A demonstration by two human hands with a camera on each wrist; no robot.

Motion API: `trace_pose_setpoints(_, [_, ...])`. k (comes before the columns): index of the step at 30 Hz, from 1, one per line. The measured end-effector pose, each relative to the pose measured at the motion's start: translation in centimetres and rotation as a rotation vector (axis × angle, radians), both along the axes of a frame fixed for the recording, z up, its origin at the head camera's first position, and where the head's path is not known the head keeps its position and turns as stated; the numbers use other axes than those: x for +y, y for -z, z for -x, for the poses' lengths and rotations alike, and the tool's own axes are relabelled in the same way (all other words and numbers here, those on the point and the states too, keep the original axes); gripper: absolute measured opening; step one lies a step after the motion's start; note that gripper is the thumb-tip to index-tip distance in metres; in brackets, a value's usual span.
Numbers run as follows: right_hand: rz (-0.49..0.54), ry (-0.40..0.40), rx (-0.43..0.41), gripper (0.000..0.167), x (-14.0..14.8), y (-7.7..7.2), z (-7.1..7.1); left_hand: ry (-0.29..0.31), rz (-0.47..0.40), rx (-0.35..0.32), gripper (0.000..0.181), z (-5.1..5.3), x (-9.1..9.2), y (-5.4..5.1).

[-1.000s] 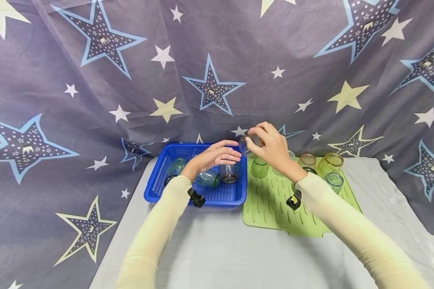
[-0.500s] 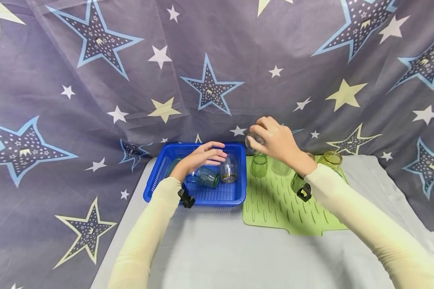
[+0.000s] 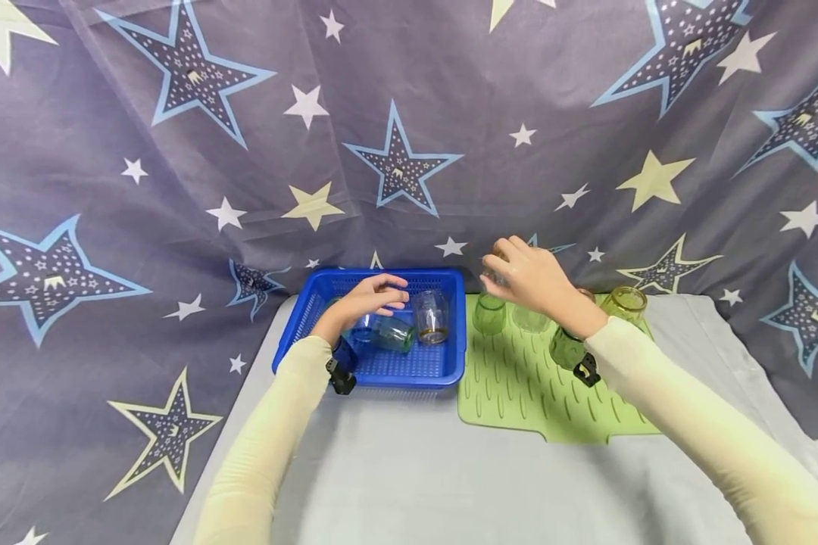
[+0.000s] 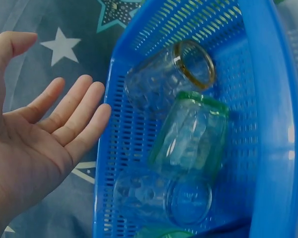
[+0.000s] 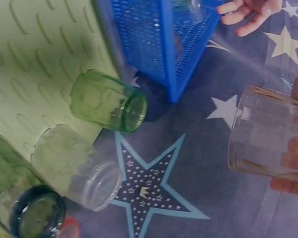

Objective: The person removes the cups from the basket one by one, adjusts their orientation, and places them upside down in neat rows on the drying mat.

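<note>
In the head view my right hand [image 3: 533, 278] grips a clear glass [image 5: 265, 134], raised above the back of the green mat [image 3: 518, 397]. The right wrist view shows its pinkish-brown tint, with fingers wrapped about its far end. Below stand a green glass [image 3: 489, 316] and a clear ribbed glass [image 3: 530, 319]. My left hand [image 3: 364, 303] hovers over the blue basket [image 3: 453, 371], its fingers loosely bent around nothing. Inside the basket lie a clear glass with an amber rim [image 4: 161, 79], a green-rimmed glass [image 4: 191, 139] and another clear glass [image 4: 161, 198].
A dark green glass [image 3: 566, 348] and a yellow-green glass [image 3: 625, 303] stand further right on the mat. My right forearm covers other glasses there. Behind the table [image 3: 436, 469] hangs a star-patterned cloth [image 3: 409, 68].
My right hand has carried the clear glass rightward from beside the basket to over the mat's back. My left hand has drawn back leftward over the basket.
</note>
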State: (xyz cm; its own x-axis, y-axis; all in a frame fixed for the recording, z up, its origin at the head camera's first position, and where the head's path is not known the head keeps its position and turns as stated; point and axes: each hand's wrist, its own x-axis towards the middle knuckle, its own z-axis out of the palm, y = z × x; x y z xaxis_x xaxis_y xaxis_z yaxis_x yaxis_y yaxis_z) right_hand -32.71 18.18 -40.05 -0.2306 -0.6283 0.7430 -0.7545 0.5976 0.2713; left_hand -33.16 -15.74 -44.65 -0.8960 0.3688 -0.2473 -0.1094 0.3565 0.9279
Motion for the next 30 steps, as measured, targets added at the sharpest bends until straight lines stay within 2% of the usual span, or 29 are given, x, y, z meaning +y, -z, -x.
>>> trace_pose_setpoints(4, [-0.009,0.018,-0.002,0.017,0.6,0.9,0.0,0.023,0.079,0.053,0.049,-0.1,-0.3,0.0])
trace_pose_setpoints(11, [-0.03,0.043,-0.005,0.018,1.6,2.2,0.0,0.069,0.176,0.141,0.042,-0.4,-0.2,-0.6])
trace_pose_setpoints(15, [-0.048,0.069,-0.02,0.021,2.0,3.0,-0.1,0.113,0.311,0.168,0.047,-0.2,0.2,-0.9])
trace_pose_setpoints(20, [-0.064,0.092,-0.071,0.023,2.3,3.9,-0.2,0.214,0.473,0.189,0.053,0.3,0.9,-1.3])
trace_pose_setpoints(23, [-0.065,0.097,-0.099,0.022,2.5,4.5,-0.2,0.271,0.539,0.192,0.055,0.5,1.3,-1.5])
trace_pose_setpoints(30, [-0.07,0.113,-0.111,0.022,2.8,6.2,0.0,0.314,0.668,0.161,0.061,1.2,2.1,-1.4])
